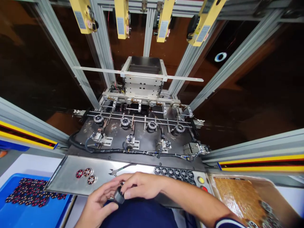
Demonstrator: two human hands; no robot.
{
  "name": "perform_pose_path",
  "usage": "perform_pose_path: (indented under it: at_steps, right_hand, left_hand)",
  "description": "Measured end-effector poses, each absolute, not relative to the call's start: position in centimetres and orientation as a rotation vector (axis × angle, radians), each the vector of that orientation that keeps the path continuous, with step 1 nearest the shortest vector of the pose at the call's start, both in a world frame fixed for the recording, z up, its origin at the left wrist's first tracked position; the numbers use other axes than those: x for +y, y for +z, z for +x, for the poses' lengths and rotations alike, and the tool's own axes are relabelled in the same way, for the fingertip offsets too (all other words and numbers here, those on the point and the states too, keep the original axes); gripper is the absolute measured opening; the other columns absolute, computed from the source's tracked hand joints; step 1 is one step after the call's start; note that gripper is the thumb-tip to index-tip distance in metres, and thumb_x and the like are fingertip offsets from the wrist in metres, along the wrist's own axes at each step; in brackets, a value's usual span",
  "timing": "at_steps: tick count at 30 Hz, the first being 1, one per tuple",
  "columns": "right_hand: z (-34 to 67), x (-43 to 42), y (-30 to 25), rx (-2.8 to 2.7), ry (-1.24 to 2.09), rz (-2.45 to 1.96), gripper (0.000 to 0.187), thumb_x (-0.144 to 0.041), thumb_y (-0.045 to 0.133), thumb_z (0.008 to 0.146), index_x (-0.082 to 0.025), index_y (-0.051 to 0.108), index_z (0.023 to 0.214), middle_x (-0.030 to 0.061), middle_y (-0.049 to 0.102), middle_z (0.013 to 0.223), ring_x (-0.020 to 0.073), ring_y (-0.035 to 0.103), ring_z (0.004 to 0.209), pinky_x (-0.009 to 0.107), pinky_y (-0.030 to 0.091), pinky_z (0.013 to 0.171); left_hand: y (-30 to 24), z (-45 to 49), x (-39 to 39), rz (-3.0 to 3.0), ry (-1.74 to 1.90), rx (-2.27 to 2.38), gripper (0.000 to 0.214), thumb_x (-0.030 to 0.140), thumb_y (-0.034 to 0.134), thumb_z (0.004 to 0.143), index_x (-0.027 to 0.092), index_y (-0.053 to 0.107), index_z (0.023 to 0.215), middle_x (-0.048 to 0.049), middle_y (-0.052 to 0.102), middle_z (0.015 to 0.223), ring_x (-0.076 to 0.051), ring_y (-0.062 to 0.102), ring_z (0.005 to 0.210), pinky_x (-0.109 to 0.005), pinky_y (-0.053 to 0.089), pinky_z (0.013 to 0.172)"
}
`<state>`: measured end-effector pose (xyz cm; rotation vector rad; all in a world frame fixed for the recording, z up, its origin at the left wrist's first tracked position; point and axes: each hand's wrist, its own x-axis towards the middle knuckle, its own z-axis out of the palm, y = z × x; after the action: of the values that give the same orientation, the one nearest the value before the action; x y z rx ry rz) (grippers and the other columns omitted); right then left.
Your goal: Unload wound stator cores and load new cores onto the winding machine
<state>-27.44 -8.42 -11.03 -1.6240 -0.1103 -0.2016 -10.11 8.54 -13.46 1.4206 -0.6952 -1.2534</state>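
A small dark grey, ring-shaped part (119, 197) is held close to my body, over the front edge of the metal tray (64, 177). My left hand (98, 199) grips it from the left, thumb below and fingers behind. From the other side, the thumb and fingers of my right hand (140, 185) pinch its upper end. What lies inside the part is partly hidden by the fingers. Just beyond my hands, a pair of side cutters (118, 170) rests on the tray. Several round copper-wound cores (87, 172) lie to the left of them.
Several black round parts (177, 173) line the tray's right, beside a yellow button (200, 180) and red button (204, 189). Behind stands a machine with ring fixtures (152, 126). A blue bin (11, 215) holds cores at left; a cardboard box (276, 191) stands right.
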Motion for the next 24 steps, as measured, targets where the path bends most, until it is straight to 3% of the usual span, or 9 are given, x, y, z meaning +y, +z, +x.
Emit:
perform_pose_path:
  at_steps: [4, 10, 15, 24]
  right_hand:
    - [-29.6, -17.4, -8.0, 0.098, -0.215, -2.037, 0.021, -0.023, 0.052, 0.099, -0.015, 0.071, 0.101, 0.0121, 0.046, 0.150, 0.0177, 0.044, 0.139, 0.038, 0.035, 0.117]
    - [-32.1, -30.6, -10.1, 0.835, -0.133, -2.446, 0.020, -0.011, 0.053, 0.094, -0.008, 0.072, 0.089, 0.0202, 0.046, 0.147, 0.0280, 0.043, 0.140, 0.045, 0.037, 0.115]
    - [-32.3, -32.6, -13.1, 0.857, -0.080, -2.454, 0.021, -0.016, 0.052, 0.094, -0.010, 0.072, 0.091, 0.0173, 0.044, 0.150, 0.0259, 0.037, 0.144, 0.039, 0.034, 0.117]
    - [-32.0, -33.5, -13.8, 0.870, 0.007, -2.462, 0.024, -0.016, 0.051, 0.094, -0.008, 0.073, 0.093, 0.0191, 0.038, 0.154, 0.0264, 0.039, 0.142, 0.036, 0.033, 0.117]
  left_hand:
    - [-14.0, -9.6, 6.9, 1.492, -1.074, -0.577, 0.061, 0.045, 0.085, 0.068, 0.020, 0.061, 0.118, -0.0103, 0.076, 0.103, -0.021, 0.072, 0.083, -0.029, 0.059, 0.078]
    - [-16.8, -8.6, 7.3, 1.645, -0.997, -0.522, 0.063, 0.050, 0.081, 0.070, 0.016, 0.058, 0.118, -0.0104, 0.076, 0.101, -0.022, 0.073, 0.087, -0.028, 0.058, 0.083]
    - [-17.2, -9.2, 7.6, 1.720, -0.986, -0.460, 0.061, 0.053, 0.082, 0.068, 0.018, 0.063, 0.114, -0.0091, 0.077, 0.102, -0.022, 0.073, 0.088, -0.026, 0.057, 0.085]
    - [-18.0, -8.3, 6.6, 1.790, -1.030, -0.475, 0.062, 0.054, 0.082, 0.066, 0.019, 0.065, 0.114, -0.0092, 0.077, 0.104, -0.024, 0.072, 0.099, -0.026, 0.057, 0.089]
